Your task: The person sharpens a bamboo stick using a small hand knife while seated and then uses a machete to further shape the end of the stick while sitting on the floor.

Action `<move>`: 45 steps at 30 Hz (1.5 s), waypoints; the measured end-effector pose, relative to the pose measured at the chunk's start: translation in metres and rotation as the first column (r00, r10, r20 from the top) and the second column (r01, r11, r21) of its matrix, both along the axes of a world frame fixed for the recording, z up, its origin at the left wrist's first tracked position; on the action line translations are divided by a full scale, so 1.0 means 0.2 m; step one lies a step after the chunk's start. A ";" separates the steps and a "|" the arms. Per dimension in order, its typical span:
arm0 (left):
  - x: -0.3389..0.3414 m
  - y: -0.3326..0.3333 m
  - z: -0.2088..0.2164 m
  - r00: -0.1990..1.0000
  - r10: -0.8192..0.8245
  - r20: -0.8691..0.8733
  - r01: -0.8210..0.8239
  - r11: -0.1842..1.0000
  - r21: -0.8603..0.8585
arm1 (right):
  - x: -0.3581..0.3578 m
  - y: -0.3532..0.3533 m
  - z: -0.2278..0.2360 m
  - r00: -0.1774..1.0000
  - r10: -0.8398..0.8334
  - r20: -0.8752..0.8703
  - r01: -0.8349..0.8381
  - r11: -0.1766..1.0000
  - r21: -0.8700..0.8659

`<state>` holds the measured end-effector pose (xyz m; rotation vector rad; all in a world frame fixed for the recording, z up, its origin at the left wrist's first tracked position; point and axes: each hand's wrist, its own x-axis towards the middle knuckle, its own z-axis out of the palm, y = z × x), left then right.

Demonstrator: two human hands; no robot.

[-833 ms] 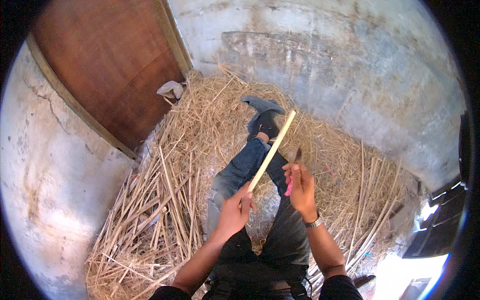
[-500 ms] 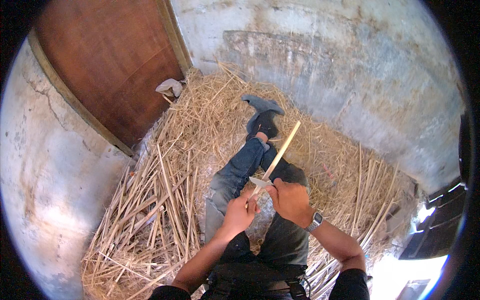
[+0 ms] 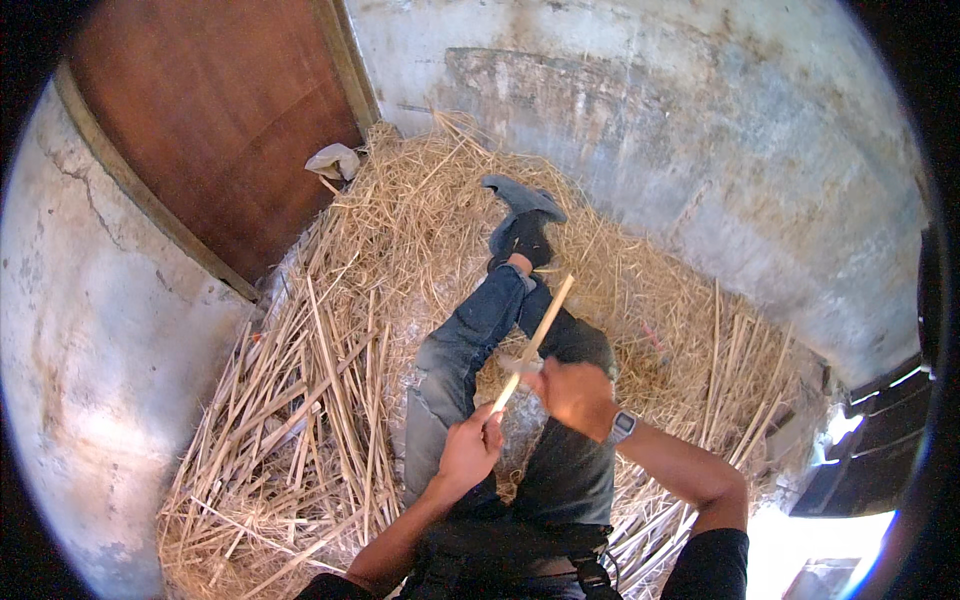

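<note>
A pale wooden strip (image 3: 551, 315), probably split bamboo, slants up and away over my lap. My left hand (image 3: 470, 450) is closed around its near end. My right hand (image 3: 580, 400), slightly blurred, is closed on a knife; the handle is hidden in the fist. The short, light knife blade (image 3: 513, 366) points left and lies across the strip, just beyond my left hand. At this angle I cannot tell how deep the edge sits against the wood.
My crossed legs in jeans (image 3: 465, 335) stretch ahead, ending in dark slippers (image 3: 522, 196). Fine shavings (image 3: 420, 215) cover the floor. Split strips (image 3: 300, 430) lie in a pile at left, with more strips (image 3: 735, 370) at right. A brown door (image 3: 220, 130) and a stained wall (image 3: 650, 130) stand beyond.
My left hand has moved down and left, drawing the strip nearer to me. The knife blade stays at about the same height, so more strip shows between it and my left hand.
</note>
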<state>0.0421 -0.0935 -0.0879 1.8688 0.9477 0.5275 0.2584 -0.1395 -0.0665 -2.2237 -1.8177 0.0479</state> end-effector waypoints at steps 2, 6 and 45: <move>-0.07 0.00 -0.01 1.000 0.028 -0.001 -0.028 1.000 0.004 | 0.09 0.08 0.03 0.988 -0.156 -0.001 0.156 0.988 -0.002; -0.16 -0.05 0.04 1.000 -0.009 0.016 0.010 1.000 -0.012 | 0.57 0.06 -0.13 0.963 -0.262 0.064 0.255 0.961 0.105; -0.13 0.07 -0.01 0.950 0.148 0.275 -0.132 0.988 -0.075 | -0.15 0.13 0.11 0.947 0.316 -0.051 -0.310 0.945 0.103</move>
